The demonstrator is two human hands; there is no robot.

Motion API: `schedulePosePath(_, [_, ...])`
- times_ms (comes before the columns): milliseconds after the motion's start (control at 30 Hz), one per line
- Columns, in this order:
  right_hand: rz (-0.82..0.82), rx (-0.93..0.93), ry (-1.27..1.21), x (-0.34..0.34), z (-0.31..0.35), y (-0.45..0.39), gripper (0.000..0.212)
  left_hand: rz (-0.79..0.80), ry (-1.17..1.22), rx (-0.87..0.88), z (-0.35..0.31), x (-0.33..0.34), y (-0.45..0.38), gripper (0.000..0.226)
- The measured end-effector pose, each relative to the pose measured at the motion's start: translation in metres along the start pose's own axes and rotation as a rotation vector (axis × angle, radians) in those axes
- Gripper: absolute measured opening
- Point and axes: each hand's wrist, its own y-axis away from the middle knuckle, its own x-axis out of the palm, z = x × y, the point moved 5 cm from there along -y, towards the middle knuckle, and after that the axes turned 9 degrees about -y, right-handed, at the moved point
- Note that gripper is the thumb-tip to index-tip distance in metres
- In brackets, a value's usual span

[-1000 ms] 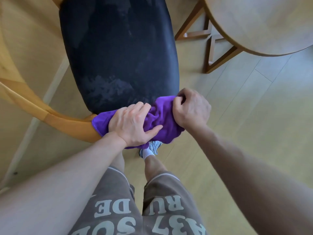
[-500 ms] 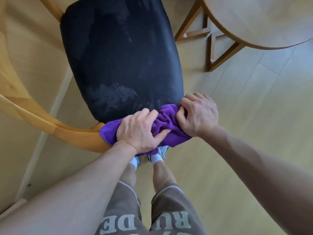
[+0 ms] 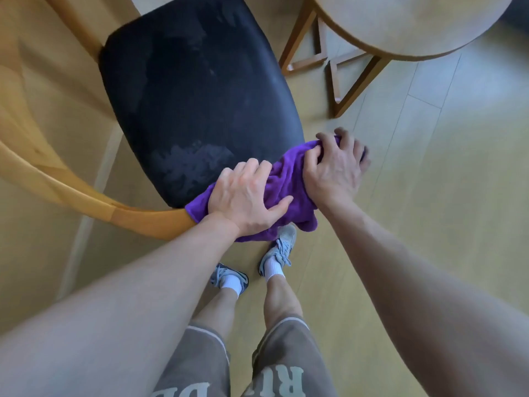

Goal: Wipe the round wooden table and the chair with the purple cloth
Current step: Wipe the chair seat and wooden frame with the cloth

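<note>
While the soft purple cloth (image 3: 289, 181) is bunched up at the near edge of the black padded chair seat (image 3: 194, 90), it is held by both hands. The left hand (image 3: 243, 196) is curled over the cloth, with the thumb tucked round it. The right hand (image 3: 335, 164) is closed tight on the other end, at the seat's corner. Pale wet-looking smears can be seen on the seat, so most of it seems to be wiped already. The curved light wooden chair frame (image 3: 86, 193) does not look wiped yet, though this cannot be told for sure. The round wooden table (image 3: 400, 27) is seen nearby at the top right; whether it has been wiped cannot be told.
</note>
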Motion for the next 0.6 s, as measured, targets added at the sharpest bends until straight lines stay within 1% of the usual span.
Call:
schedulePosePath(100, [0.044, -0.056, 0.027, 0.008, 0.017, 0.031, 0.044, -0.037, -0.045, 0.013, 0.032, -0.002, 0.026, 0.070])
schedulePosePath(200, [0.136, -0.187, 0.097, 0.021, 0.044, 0.063, 0.052, -0.035, -0.084, 0.022, 0.064, -0.005, 0.056, 0.077])
schedulePosePath(300, [0.260, -0.392, 0.083, 0.028, 0.063, 0.088, 0.056, 0.001, -0.075, 0.057, 0.095, -0.012, 0.074, 0.082])
schedulePosePath(400, [0.383, -0.649, 0.068, 0.017, 0.055, 0.090, 0.065, 0.094, -0.093, 0.072, 0.124, -0.017, 0.078, 0.091])
schedulePosePath(500, [0.477, -0.883, 0.205, 0.009, 0.038, 0.078, 0.084, 0.110, -0.094, 0.069, 0.123, -0.019, 0.078, 0.102])
schedulePosePath(600, [0.488, -1.032, 0.287, 0.013, 0.040, 0.061, 0.092, 0.178, -0.136, 0.073, 0.087, -0.007, 0.078, 0.111])
